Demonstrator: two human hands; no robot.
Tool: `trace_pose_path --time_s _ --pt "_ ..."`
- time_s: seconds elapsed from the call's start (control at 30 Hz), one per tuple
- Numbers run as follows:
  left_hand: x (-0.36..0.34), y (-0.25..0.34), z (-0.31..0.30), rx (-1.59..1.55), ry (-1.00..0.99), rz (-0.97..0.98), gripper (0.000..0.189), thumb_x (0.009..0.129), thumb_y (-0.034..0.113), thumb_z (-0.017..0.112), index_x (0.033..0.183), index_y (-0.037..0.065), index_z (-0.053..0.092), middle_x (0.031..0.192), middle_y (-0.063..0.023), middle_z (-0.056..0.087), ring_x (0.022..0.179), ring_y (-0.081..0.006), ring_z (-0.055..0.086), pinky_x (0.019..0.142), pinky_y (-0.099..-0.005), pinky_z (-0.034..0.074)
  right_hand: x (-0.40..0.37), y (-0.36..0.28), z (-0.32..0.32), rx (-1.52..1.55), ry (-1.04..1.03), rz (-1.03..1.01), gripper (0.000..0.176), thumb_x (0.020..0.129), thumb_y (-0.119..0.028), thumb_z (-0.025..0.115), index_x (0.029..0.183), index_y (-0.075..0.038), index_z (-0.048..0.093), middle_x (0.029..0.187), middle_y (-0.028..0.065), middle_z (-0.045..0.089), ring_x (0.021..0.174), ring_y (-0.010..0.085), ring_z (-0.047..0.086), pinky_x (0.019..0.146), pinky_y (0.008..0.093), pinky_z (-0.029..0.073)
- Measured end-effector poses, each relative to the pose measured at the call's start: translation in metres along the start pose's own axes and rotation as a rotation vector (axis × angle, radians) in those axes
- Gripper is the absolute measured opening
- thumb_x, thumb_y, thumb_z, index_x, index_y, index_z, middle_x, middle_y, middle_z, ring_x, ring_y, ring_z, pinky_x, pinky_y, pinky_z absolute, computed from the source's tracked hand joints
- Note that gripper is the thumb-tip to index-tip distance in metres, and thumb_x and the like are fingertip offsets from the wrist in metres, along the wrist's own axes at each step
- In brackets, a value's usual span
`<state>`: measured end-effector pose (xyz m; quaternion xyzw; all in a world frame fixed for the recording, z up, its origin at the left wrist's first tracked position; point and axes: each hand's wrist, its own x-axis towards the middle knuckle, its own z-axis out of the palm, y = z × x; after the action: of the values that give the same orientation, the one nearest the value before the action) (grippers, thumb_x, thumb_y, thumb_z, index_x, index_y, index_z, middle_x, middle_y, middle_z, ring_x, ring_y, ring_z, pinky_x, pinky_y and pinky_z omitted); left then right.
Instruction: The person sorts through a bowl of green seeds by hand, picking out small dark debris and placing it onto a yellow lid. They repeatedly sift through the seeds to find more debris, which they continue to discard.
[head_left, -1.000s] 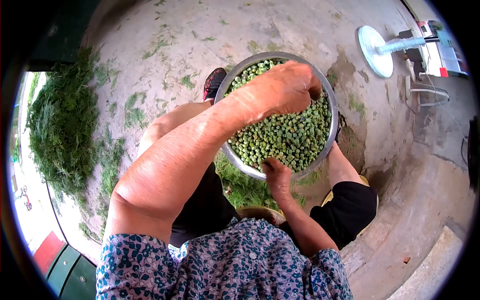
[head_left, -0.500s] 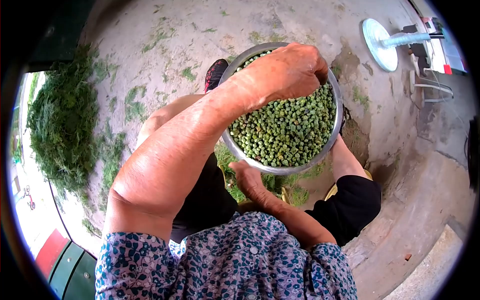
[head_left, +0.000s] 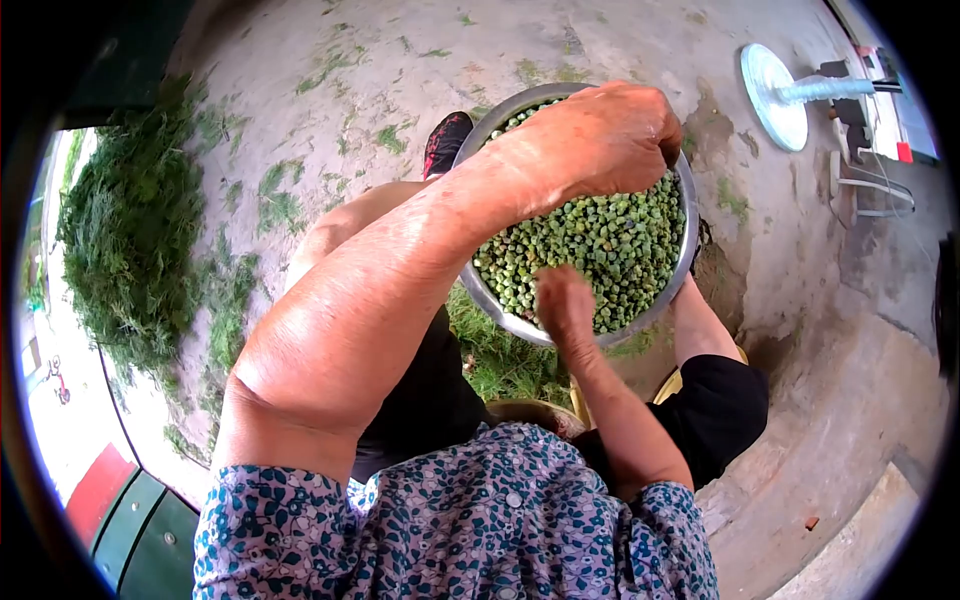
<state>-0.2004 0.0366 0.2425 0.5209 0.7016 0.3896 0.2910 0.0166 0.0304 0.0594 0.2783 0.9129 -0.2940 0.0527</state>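
Note:
A round metal bowl (head_left: pixel 505 318) full of small round green berries (head_left: pixel 600 240) sits in front of my body, between my legs. My left hand (head_left: pixel 625 135) reaches across the far right part of the bowl. Its fingers are curled downward, and the fingertips and anything in them are hidden. Over the near side of the berries is my right hand (head_left: pixel 565 300), with its fingers curled in; I cannot make out what it holds, if anything.
Feathery green plants (head_left: pixel 130 225) lie heaped on the concrete floor at the left, with scattered sprigs around. A round pale stand base (head_left: pixel 775 98) with a wrapped pole is at the upper right. More greenery (head_left: pixel 510 355) lies below the bowl.
My right hand has moved up from beside the bowl's near rim to over the berries. My left hand keeps its place at the bowl; the whole view has shifted slightly.

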Motion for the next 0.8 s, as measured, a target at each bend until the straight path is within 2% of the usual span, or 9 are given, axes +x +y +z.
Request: trace_pose_path --time_s 0.07,0.13,0.17,0.27,0.33,0.4,0.47,0.57,0.8 --pt "0.001 -0.001 -0.001 0.005 0.001 -0.002 0.028 0.073 0.014 0.057 0.097 0.003 0.064 0.088 -0.0153 0.065 0.082 -0.0260 0.063 0.074 -0.0343 0.049 0.021 -0.005 -0.036 -0.345 0.160 -0.113 0.019 0.075 -0.001 0.047 0.087 -0.005 0.061 0.095 0.0124 0.056 0.081 0.0226 0.053 0.070 0.0392 0.045" --pt "0.001 -0.001 -0.004 0.007 0.008 -0.014 0.028 0.073 0.014 0.057 0.097 0.003 0.064 0.088 -0.0154 0.065 0.081 -0.0260 0.063 0.074 -0.0340 0.049 0.033 -0.012 -0.043 -0.353 0.347 -0.265 0.020 0.072 0.002 0.049 0.088 -0.004 0.060 0.105 0.0145 0.052 0.102 0.0276 0.046 0.086 0.0422 0.037" --pt "0.000 0.000 -0.005 0.008 0.010 -0.019 0.028 0.073 0.014 0.057 0.097 0.003 0.064 0.089 -0.0154 0.065 0.081 -0.0260 0.063 0.074 -0.0339 0.049 0.038 -0.011 -0.033 -0.343 0.256 -0.225 0.019 0.073 0.000 0.051 0.089 -0.003 0.060 0.108 0.0154 0.051 0.108 0.0308 0.044 0.090 0.0426 0.035" --pt "0.001 -0.003 -0.006 -0.021 0.057 0.006 0.028 0.072 0.014 0.058 0.098 0.003 0.064 0.088 -0.0158 0.065 0.081 -0.0260 0.063 0.074 -0.0338 0.049 0.036 -0.013 0.012 -0.049 -0.100 -0.195 0.031 0.077 -0.003 0.050 0.108 -0.001 0.052 0.114 0.0173 0.047 0.110 0.0347 0.042 0.093 0.0449 0.035" --pt "0.000 -0.001 -0.008 -0.019 0.046 -0.022 0.029 0.072 0.014 0.057 0.098 0.002 0.064 0.088 -0.0169 0.064 0.082 -0.0268 0.063 0.074 -0.0341 0.049 0.029 -0.026 0.034 -0.160 -0.044 -0.550 0.034 0.078 -0.004 0.050 0.111 0.000 0.048 0.117 0.0177 0.045 0.112 0.0364 0.040 0.096 0.0462 0.033" --pt "0.000 0.002 -0.011 -0.002 0.028 -0.045 0.029 0.072 0.013 0.056 0.098 0.002 0.064 0.088 -0.0174 0.064 0.083 -0.0271 0.063 0.075 -0.0343 0.049 0.023 -0.024 0.054 -0.176 -0.070 -0.680 0.042 0.077 -0.006 0.050 0.118 -0.001 0.044 0.125 0.0168 0.041 0.120 0.0365 0.035 0.102 0.0493 0.027" --pt "0.000 0.004 -0.011 -0.038 0.021 -0.090 0.030 0.072 0.012 0.055 0.098 0.002 0.063 0.089 -0.0180 0.064 0.085 -0.0291 0.062 0.076 -0.0354 0.048 0.021 -0.014 0.065 -0.171 -0.107 -0.664 0.047 0.077 -0.008 0.051 0.123 -0.002 0.042 0.127 0.0154 0.041 0.121 0.0349 0.035 0.102 0.0508 0.025" --pt "0.002 0.004 -0.008 -0.041 0.019 -0.080 0.030 0.071 0.012 0.054 0.098 0.002 0.063 0.089 -0.0188 0.063 0.087 -0.0317 0.061 0.077 -0.0368 0.048 0.019 -0.003 0.054 -0.181 -0.098 -0.659 0.049 0.077 -0.010 0.052 0.125 -0.005 0.042 0.124 0.0138 0.043 0.120 0.0330 0.036 0.102 0.0517 0.025" --pt "0.006 0.004 -0.003 0.050 0.002 -0.053 0.028 0.073 0.012 0.054 0.097 0.002 0.063 0.090 -0.0188 0.063 0.087 -0.0331 0.060 0.077 -0.0383 0.048 0.011 0.029 0.042 -0.160 -0.111 -0.683 0.034 0.077 -0.020 0.056 0.109 -0.009 0.053 0.108 0.0126 0.049 0.112 0.0292 0.042 0.101 0.0504 0.026"
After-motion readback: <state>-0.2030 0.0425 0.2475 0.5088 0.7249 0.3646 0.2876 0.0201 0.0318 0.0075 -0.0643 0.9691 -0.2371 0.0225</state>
